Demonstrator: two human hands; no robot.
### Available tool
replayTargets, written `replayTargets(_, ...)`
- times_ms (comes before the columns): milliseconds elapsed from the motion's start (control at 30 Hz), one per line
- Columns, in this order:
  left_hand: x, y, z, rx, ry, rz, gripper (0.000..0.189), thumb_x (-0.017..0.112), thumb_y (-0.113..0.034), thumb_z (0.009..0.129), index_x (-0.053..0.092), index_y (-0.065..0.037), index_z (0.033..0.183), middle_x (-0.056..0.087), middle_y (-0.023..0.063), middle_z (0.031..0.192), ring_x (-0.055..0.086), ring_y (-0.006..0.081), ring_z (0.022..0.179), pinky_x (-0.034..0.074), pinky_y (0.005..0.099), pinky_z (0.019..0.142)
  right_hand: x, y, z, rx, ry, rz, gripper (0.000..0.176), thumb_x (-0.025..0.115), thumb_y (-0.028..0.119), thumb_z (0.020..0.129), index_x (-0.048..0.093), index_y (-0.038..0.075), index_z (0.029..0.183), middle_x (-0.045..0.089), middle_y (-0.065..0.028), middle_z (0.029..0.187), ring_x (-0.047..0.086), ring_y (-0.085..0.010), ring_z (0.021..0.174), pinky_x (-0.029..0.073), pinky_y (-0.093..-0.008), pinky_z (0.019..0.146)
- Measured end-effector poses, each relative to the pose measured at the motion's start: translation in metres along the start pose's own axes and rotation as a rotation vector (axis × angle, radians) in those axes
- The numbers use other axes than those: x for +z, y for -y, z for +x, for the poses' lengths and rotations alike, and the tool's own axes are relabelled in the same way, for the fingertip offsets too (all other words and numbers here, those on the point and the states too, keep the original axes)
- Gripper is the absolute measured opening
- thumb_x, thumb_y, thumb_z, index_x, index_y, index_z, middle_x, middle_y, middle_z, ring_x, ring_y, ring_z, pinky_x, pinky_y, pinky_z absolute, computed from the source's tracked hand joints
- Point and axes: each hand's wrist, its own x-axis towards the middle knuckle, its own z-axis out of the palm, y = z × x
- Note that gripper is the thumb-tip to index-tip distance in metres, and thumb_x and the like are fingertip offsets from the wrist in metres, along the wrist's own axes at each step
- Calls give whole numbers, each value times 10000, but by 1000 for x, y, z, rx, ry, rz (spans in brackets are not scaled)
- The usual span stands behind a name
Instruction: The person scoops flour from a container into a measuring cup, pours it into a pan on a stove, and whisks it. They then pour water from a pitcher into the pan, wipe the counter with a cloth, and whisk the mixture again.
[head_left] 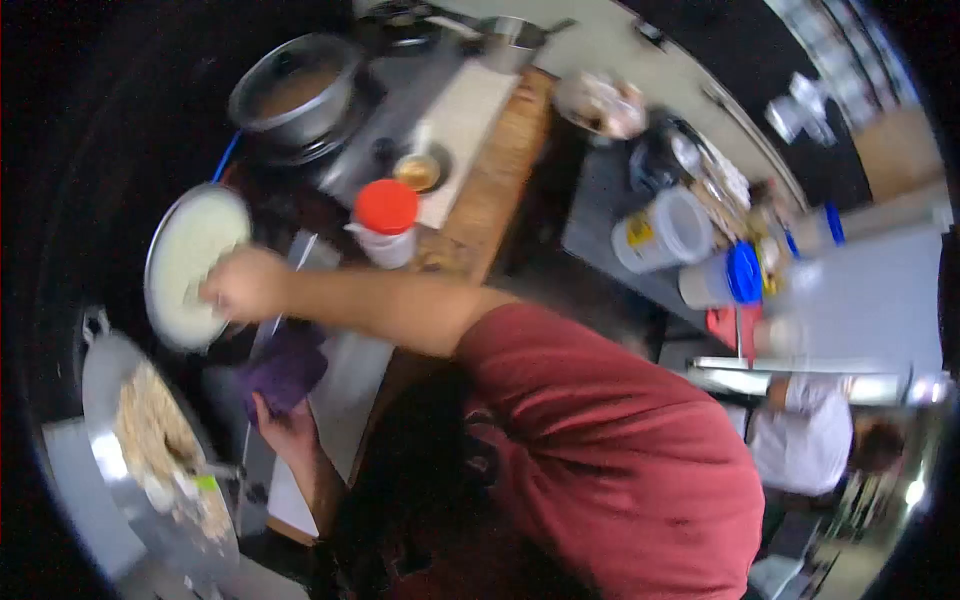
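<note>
My right hand reaches over a round metal pan with smooth, pale white contents. Its fingers are curled in above the white surface; blur hides what they may hold. Lower down, my left hand is closed on a bunched purple cloth, beside the pan. A large metal wok stands close to the pan, with pale chopped or shredded food and some white and green pieces in it. A utensil handle lies across the wok's edge.
A large metal pot stands beyond the pan. A red-lidded container and a small bowl sit near a wooden board. Plastic tubs stand on a side counter. A person in white is at the far right.
</note>
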Motion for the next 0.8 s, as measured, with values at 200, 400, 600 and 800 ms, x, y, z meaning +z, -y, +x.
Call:
replayTargets(200, -25, 13, -12, -374, 55, 34, 444, 574, -261, 958, 510, 33, 1285, 576, 156, 1281, 554, 286, 1170, 419, 425, 1055, 5, 27, -76, 35, -95, -137, 245, 676, 367, 766, 660, 196, 941, 657, -12, 889, 600, -238, 929, 389, -451, 797)
replayTargets(400, -14, 35, 0, -321, 127, 13, 432, 568, -249, 955, 515, 58, 1254, 599, 179, 1239, 596, 304, 1099, 451, 435, 1014, -24, 38, -91, 124, -130, -206, 258, 652, 397, 806, 676, 240, 1008, 669, 14, 924, 581, -238, 1002, 387, -456, 822)
replayTargets(600, -8, 29, 3, -295, 134, -23, 413, 517, -223, 974, 488, 65, 1269, 586, 210, 1243, 588, 333, 1105, 444, 464, 1015, -31, 51, -81, 187, -2, -262, 302, 632, 438, 812, 686, 292, 1071, 682, 20, 955, 575, -242, 1024, 392, -479, 859)
replayTargets(800, -17, 16, 9, -322, 64, 14, 413, 503, -214, 978, 477, 71, 1275, 542, 221, 1299, 545, 356, 1166, 420, 485, 1037, -35, 71, -70, 243, -9, -178, 316, 620, 462, 824, 676, 321, 1101, 689, 24, 979, 572, -250, 1038, 409, -488, 854)
